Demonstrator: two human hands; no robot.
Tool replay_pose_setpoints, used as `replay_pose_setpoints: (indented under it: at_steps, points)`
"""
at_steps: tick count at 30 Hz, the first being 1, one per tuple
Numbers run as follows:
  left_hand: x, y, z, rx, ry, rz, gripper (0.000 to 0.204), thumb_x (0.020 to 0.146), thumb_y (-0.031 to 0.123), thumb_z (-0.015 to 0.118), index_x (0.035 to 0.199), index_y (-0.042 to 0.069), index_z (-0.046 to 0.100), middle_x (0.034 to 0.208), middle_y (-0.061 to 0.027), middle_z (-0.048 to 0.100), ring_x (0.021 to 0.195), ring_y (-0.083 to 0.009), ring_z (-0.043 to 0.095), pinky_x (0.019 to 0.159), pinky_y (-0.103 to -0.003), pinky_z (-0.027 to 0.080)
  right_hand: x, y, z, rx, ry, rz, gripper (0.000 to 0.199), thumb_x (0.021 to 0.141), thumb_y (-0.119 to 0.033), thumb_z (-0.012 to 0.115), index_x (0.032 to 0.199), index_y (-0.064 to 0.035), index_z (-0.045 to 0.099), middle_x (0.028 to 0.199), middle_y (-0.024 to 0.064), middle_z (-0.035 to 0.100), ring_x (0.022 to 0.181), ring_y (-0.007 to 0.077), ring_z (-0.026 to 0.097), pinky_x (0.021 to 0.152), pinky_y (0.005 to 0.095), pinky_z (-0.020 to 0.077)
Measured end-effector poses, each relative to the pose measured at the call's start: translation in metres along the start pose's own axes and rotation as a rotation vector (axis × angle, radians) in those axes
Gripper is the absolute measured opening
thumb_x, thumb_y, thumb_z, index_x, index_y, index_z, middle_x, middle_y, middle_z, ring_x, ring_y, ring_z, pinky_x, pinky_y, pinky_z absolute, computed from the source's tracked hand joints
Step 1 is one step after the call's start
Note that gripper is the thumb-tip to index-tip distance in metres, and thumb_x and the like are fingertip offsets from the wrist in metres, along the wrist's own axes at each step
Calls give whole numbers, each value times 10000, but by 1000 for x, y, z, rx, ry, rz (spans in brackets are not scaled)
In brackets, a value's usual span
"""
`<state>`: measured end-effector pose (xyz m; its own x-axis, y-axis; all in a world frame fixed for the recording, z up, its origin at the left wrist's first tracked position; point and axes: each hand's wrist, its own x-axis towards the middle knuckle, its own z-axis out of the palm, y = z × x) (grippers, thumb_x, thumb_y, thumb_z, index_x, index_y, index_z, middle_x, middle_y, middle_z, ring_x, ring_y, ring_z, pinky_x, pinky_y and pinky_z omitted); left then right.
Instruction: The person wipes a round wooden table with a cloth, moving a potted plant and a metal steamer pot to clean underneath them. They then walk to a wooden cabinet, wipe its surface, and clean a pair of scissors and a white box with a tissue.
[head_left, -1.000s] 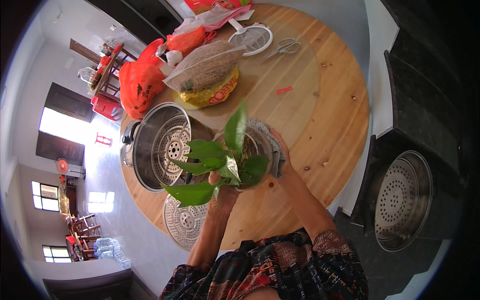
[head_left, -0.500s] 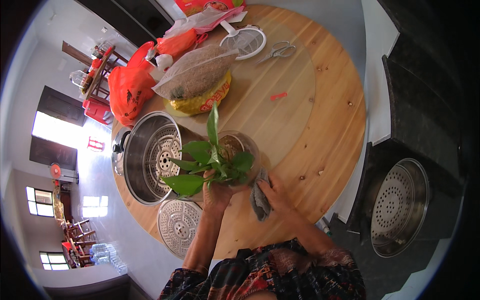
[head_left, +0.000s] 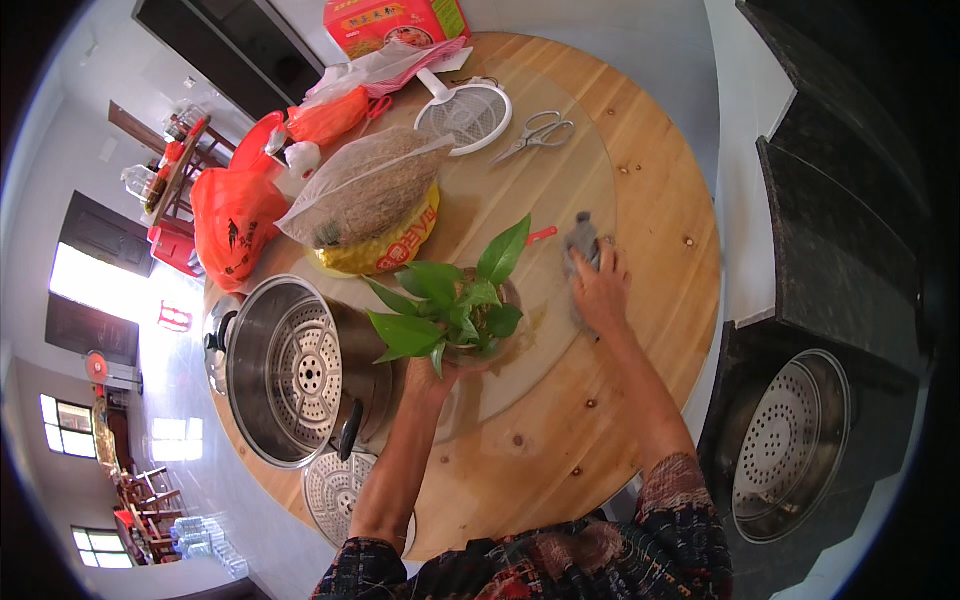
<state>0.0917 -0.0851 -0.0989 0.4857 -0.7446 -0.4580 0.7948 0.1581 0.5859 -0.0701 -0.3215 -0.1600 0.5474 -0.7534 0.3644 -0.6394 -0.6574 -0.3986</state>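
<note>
A leafy green plant [head_left: 440, 305] stands in a clear round vase [head_left: 512, 296] on the glass turntable of a wooden table. My left hand [head_left: 432, 376] grips the near side of the vase, its fingers partly hidden under the leaves. To the right, my right hand [head_left: 602, 288] presses a grey cloth [head_left: 582, 243] against the tabletop near the turntable's edge. A small red strip [head_left: 541, 235] lies just left of the cloth. Wet-looking marks show on the surface between the vase and my right hand.
Left of the vase stands a steel steamer pot [head_left: 285, 370], with a perforated steamer plate [head_left: 338, 492] near it. Beyond are a mesh sack [head_left: 365, 185] on a yellow bag [head_left: 390, 245], an orange bag [head_left: 235, 225], a white racket-like swatter [head_left: 467, 118] and scissors [head_left: 537, 135].
My right hand has moved the cloth from the vase's side out to the right and farther away, onto the tabletop. The vase has shifted slightly, and its leaves point differently. The view has shifted.
</note>
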Motion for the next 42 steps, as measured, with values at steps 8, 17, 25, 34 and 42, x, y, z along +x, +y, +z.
replay_pose_setpoints:
  at_steps: [8,17,25,34,42]
  points:
    - [48,20,50,97,-17,-39,647,839,484,645,1358,152,446,1352,-108,495,1212,-355,494,902,-652,427,85,18,20,-151,-8,72,447,800,-248,608,1246,-233,595,1342,120,446,1197,338,396,950,493,336]
    - [97,24,79,93,17,-39,754,844,532,566,1452,160,321,1499,-154,311,1337,-442,322,1002,-742,180,91,3,25,92,-163,-393,375,737,-257,657,1112,-250,658,1316,88,465,1195,288,399,901,465,342]
    - [128,27,67,-12,15,-80,700,888,528,519,1447,158,318,1506,-152,288,1356,-440,283,997,-732,216,71,-8,20,156,-154,-350,370,724,-235,649,1091,-187,665,1321,105,466,1206,302,393,877,465,337]
    - [46,-15,37,652,303,351,806,821,517,634,1461,150,307,1448,-183,262,1327,-358,255,1012,-608,276,91,19,37,-114,109,334,441,855,-279,565,1289,-204,554,1320,184,444,1153,383,412,913,494,345]
    - [-87,-72,-30,2111,75,454,816,875,477,575,1488,64,229,1508,-291,139,1372,-497,147,1044,-674,132,40,83,7,-328,-73,92,455,883,-227,544,1333,-172,509,1424,187,363,1322,340,316,1006,514,296]
